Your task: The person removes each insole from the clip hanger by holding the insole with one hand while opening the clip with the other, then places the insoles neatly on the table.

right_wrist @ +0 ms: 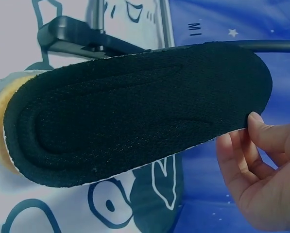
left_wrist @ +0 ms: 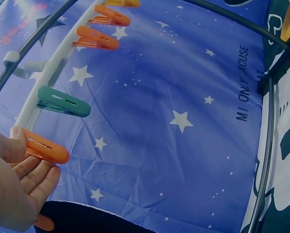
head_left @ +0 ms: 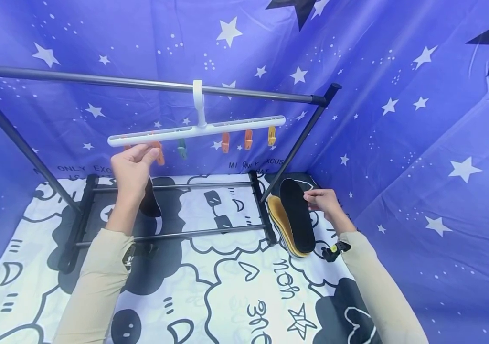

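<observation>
My left hand [head_left: 132, 167] is at the left end of a white clip hanger [head_left: 163, 135]. Its thumb and fingers pinch an orange clip [left_wrist: 46, 146], seen closely in the left wrist view. Behind that hand hangs a black insole [head_left: 151, 203], its top hidden by the hand; the left wrist view shows its dark edge beside another orange clip [left_wrist: 44, 222]. Off to the right, my right hand [head_left: 324, 199] pinches a second black insole [right_wrist: 140, 107] by one edge, near its end. That insole is tilted above tan insoles [head_left: 280, 220] on the floor cloth.
By its hook, the hanger hangs from a dark metal rack's top bar [head_left: 141, 82]. A green clip [head_left: 182, 147], two orange clips and a yellow clip [head_left: 272, 136] line the hanger. Lower rack bars [head_left: 201, 234] cross above the patterned cloth. A blue starry curtain [head_left: 382, 143] surrounds everything.
</observation>
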{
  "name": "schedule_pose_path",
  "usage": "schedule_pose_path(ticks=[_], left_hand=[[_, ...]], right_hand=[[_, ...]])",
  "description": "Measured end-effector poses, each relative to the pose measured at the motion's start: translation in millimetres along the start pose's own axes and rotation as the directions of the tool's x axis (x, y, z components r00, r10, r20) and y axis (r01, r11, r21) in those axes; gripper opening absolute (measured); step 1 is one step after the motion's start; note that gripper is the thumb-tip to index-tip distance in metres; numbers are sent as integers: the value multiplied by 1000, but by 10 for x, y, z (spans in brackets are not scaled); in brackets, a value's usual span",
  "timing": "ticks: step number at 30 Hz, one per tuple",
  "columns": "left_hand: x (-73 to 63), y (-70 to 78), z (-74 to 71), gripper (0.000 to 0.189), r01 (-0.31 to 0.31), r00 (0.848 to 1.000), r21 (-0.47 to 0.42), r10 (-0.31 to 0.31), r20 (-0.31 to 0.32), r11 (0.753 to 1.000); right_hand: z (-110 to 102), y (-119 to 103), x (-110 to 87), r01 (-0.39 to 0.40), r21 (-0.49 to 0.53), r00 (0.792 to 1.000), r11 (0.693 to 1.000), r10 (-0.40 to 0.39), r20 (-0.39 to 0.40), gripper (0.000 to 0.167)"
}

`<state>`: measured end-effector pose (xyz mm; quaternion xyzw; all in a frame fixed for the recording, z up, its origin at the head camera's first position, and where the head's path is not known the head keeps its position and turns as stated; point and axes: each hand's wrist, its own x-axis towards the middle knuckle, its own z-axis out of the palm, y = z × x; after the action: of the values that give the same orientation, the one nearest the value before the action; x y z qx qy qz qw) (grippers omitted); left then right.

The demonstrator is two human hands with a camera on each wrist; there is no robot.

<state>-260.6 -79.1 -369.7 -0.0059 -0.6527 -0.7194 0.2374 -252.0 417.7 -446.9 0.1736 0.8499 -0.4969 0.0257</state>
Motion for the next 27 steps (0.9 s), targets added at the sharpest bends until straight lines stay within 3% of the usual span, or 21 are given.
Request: schedule_pose_path(ticks=[27], left_hand=[[8,31,-2,18,25,1000,5,-25,4,1000]], right_hand=[[229,160,256,-58,9,996,998,57,71,36]])
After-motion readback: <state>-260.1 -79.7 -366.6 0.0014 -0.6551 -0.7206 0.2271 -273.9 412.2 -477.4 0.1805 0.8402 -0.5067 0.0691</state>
